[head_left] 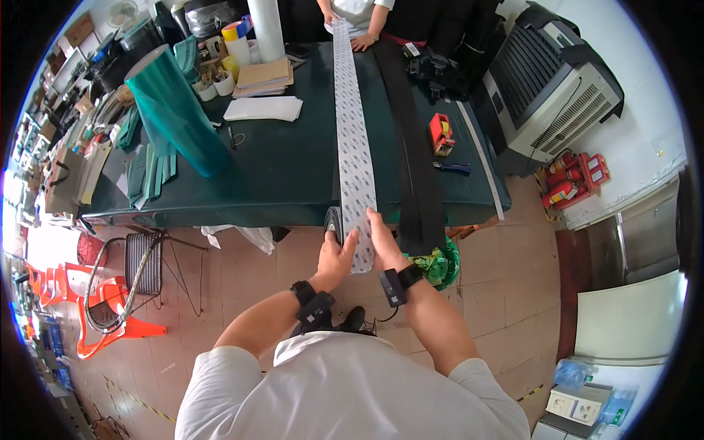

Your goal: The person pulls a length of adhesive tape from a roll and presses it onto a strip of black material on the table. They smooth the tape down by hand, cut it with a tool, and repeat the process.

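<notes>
A long white strip (pixel 352 125) with a repeated blue print runs lengthwise over the green table, its near end hanging past the front edge. My left hand (pixel 336 258) is closed on the strip's left side near that end, thumb on top. Against its fingers sits a black roll (pixel 333 221), partly hidden by the strip. My right hand (pixel 386 246) grips the strip's right edge, thumb on the printed face and the other fingers hidden beneath. To the right lie long black strips (pixel 412 161), also overhanging the edge. At the far end a person's hand (pixel 331 17) holds the white strip.
On the green table (pixel 293 169) stand a green film roll (pixel 172 110), white sheets (pixel 262 108), a red tape dispenser (pixel 441 135) and a blue cutter (pixel 452 168). A green-lined bin (pixel 444 265) is below the front edge. An air cooler (pixel 546 88) stands right, a chair (pixel 143 264) left.
</notes>
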Available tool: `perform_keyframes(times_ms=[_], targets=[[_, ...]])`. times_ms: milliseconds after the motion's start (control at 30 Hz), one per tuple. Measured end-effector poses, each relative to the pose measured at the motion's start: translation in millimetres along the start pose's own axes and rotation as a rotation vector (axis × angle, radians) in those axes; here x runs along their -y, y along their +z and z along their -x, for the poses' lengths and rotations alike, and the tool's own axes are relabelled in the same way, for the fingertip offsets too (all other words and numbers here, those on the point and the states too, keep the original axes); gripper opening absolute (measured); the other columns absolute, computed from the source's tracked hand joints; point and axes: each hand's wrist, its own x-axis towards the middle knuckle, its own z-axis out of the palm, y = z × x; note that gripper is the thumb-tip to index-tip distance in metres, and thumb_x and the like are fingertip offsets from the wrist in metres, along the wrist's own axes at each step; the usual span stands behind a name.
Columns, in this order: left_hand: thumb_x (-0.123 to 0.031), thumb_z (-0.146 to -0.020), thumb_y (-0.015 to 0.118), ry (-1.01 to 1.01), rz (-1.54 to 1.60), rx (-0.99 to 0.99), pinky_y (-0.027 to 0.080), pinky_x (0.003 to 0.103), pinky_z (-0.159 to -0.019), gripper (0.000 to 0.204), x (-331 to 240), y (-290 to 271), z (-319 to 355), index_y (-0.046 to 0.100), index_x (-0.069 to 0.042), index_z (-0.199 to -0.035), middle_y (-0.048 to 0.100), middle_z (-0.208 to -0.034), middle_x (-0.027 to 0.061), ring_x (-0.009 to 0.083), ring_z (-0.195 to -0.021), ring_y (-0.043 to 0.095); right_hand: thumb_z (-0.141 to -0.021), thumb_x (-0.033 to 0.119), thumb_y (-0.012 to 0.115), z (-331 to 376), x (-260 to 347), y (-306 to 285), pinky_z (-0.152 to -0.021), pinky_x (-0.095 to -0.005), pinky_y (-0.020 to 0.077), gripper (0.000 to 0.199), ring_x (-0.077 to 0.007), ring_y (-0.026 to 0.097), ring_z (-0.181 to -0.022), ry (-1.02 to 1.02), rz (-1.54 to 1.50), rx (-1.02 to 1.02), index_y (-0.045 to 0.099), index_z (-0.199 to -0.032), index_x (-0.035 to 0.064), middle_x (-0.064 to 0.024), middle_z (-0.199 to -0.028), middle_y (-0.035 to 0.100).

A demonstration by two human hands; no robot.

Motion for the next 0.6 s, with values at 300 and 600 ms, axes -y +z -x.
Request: perform_keyframes(times_ms=[300, 600], targets=[[-0.048, -0.099, 0.055, 0.083, -0.082, 0.195, 0.052, 0.050, -0.084, 0.062, 24, -13, 1, 0.048, 0.010, -0.117, 0.065, -0.102, 0.0349, 0.0504, -0.099, 0.064, -0.094, 0.055, 0.058, -39, -53, -35, -0.087, -0.0342, 0.0495, 0.068, -0.0171, 0.061, -0.102, -0.313, 0.353, -0.247, 0.061, -0.126, -0.0054, -0.0102, -0.117, 0.066], [-0.037, -0.099, 0.056, 0.319, -0.225, 0.365, 0.050, 0.053, -0.080, 0.044, 32, -49, -29, 0.051, 0.005, -0.112, 0.066, -0.094, 0.0295, 0.0487, -0.087, 0.063, -0.093, 0.046, 0.066, -21, -15, 11, -0.081, -0.0319, 0.0504, 0.059, -0.0176, 0.065, -0.094, -0.229, 0.446, -0.418, 0.066, -0.118, -0.0073, -0.0111, -0.107, 0.070]])
